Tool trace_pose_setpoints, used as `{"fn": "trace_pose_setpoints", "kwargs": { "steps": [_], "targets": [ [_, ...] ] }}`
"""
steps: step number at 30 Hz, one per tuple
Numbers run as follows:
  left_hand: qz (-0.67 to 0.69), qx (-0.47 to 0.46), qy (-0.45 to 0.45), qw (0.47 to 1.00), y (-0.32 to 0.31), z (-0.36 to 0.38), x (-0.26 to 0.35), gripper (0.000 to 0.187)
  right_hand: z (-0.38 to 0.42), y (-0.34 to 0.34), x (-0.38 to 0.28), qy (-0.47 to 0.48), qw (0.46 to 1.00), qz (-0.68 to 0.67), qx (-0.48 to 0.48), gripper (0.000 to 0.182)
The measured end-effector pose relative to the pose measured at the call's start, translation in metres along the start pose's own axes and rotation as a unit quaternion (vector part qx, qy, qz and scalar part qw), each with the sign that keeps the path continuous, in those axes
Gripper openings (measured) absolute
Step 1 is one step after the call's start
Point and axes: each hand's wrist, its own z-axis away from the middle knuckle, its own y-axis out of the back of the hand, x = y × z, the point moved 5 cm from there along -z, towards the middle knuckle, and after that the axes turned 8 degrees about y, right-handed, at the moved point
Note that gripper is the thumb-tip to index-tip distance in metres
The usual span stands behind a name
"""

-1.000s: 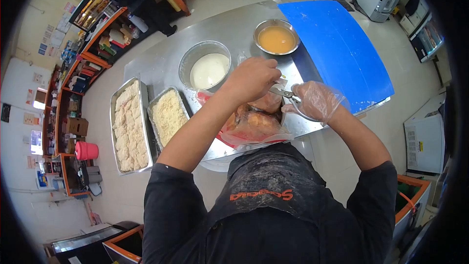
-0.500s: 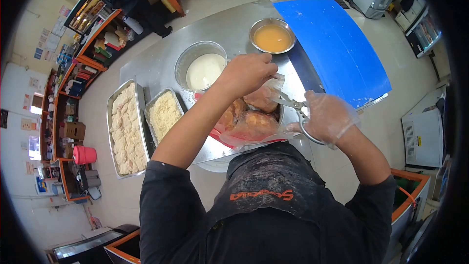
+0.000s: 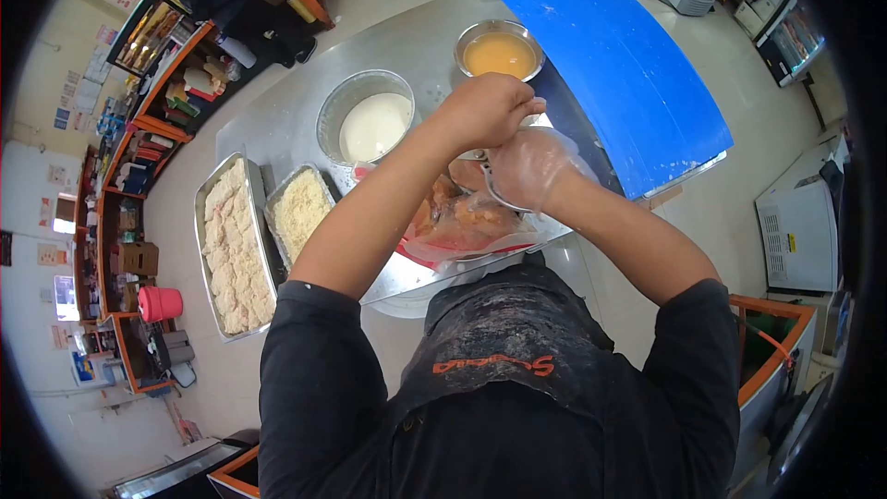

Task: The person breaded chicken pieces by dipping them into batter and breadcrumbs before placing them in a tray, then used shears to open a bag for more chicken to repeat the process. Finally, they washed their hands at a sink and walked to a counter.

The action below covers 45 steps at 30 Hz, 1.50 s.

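My left hand (image 3: 488,109) is bare and pinches the top of a clear plastic bag of orange marinated meat (image 3: 462,222) that rests on the steel table (image 3: 277,129). My right hand (image 3: 531,166) wears a clear plastic glove and grips a pair of scissors (image 3: 488,187). Only the handle loop shows below the glove; the blades are hidden between my hands. The two hands touch just above the bag.
Behind the bag stand a bowl of white batter (image 3: 372,125) and a smaller bowl of orange liquid (image 3: 499,54). Two trays hold breaded pieces (image 3: 231,245) and crumbs (image 3: 297,212). A blue cutting board (image 3: 619,65) lies right. Shelves (image 3: 139,129) line the left wall.
My right hand has swung the scissors left and up from beside the bag until it meets my left hand. My left hand has risen slightly with the bag's top.
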Motion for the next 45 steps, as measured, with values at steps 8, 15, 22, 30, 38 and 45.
{"fn": "trace_pose_setpoints", "kwargs": {
  "steps": [8,15,22,30,38,45],
  "targets": [
    [-0.089,0.049,0.055,0.993,0.020,0.008,-0.022,0.037,0.037,0.009,0.002,0.017,0.997,-0.024,0.066,0.037],
    [-0.118,0.041,-0.069,0.990,0.027,0.152,0.077,0.053,0.146,0.044,0.056,-0.125,0.987,-0.098,0.004,0.055],
    [-0.250,-0.061,-0.096,0.962,-0.001,0.116,0.029,0.020,0.174,-0.003,0.028,-0.042,0.995,-0.088,0.003,0.064],
    [-0.319,-0.022,-0.211,0.924,0.028,0.095,0.028,0.010,0.125,0.023,0.011,-0.075,0.991,-0.092,-0.054,0.080],
    [-0.298,0.010,-0.263,0.918,0.044,0.123,0.042,0.013,0.127,0.014,0.009,-0.055,0.991,-0.071,-0.102,0.085],
    [-0.316,0.008,-0.254,0.914,0.053,0.114,0.037,0.013,0.129,0.020,0.009,-0.065,0.989,-0.091,-0.101,0.087]
  ]
}}
